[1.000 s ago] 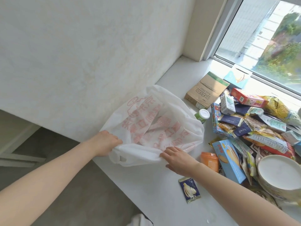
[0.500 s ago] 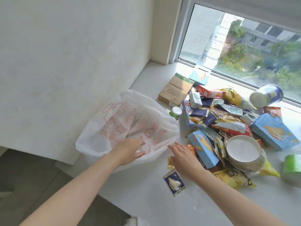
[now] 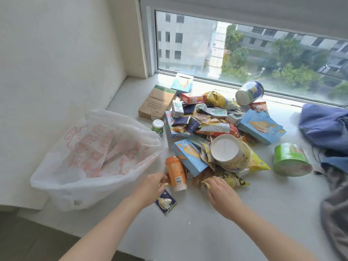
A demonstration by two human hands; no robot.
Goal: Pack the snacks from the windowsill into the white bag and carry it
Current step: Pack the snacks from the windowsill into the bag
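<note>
Though its red print blurs, white bag [image 3: 56, 178]

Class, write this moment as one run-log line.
left hand: beside orange cup | right hand: holds yellow packet | white bag: beside snack pile

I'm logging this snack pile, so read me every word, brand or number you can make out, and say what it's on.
Nothing is sharp enough to quote.
white bag: large red printed characters, too blurred to read.
brown cardboard box: dark print, too small.
orange bottle: white barcode label, digits too small.
dark blue sachets: pale script, unreadable.
Other packets: print blurred.
</note>
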